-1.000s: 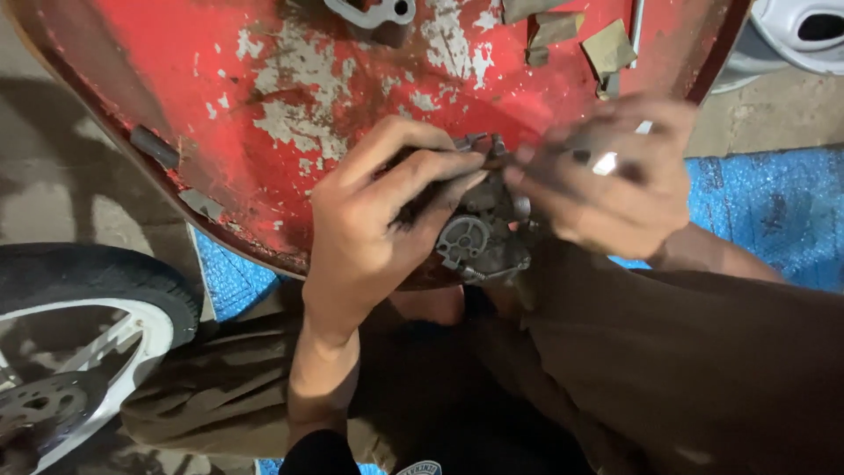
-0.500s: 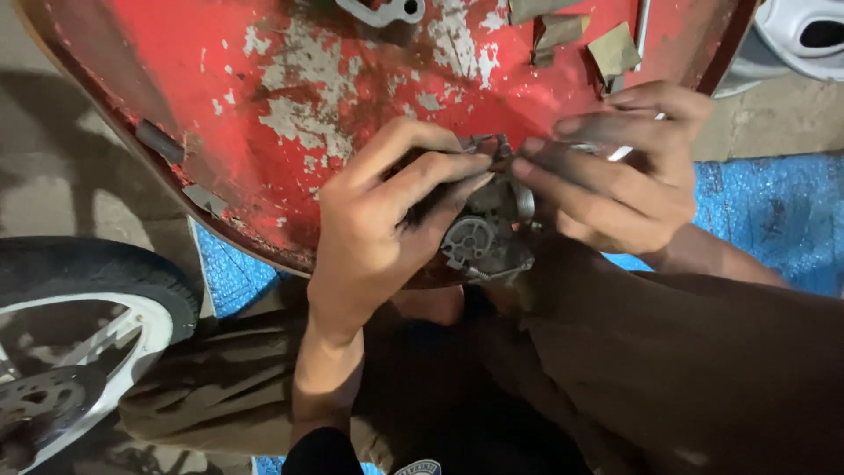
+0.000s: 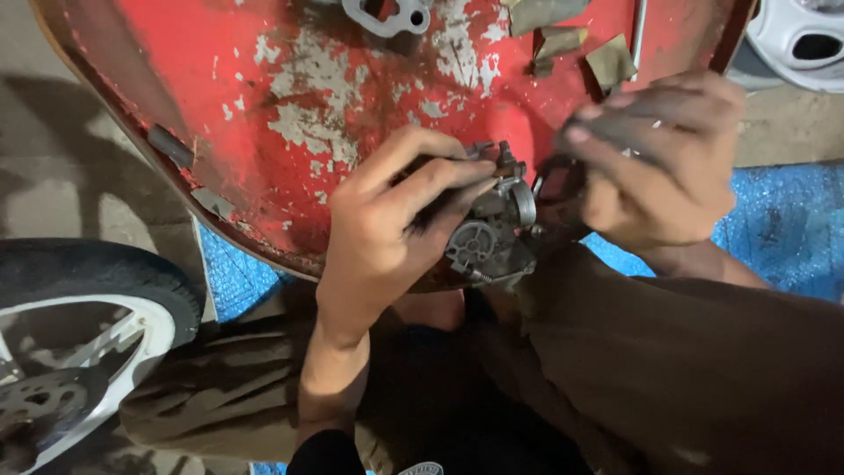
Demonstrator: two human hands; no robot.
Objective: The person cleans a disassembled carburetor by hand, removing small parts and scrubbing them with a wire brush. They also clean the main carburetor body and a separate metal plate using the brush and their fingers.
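In the head view, a worn red metal panel [image 3: 264,105] with flaking paint is filling the far side, lying over a blue mat [image 3: 782,220] on a concrete floor. The left hand [image 3: 396,229] is gripping a grey carburetor [image 3: 492,237] at centre, above the person's brown-trousered lap. The right hand [image 3: 659,167] is pinching something blurred beside it. A black tyre [image 3: 97,273] is sitting near left.

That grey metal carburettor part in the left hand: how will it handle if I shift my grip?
The carburettor looks like cast metal: probably rigid and heavy for its size. Its lumpy, knobbed shape gives the left hand purchase and should resist rolling. It looks grimy, so possibly slippery.
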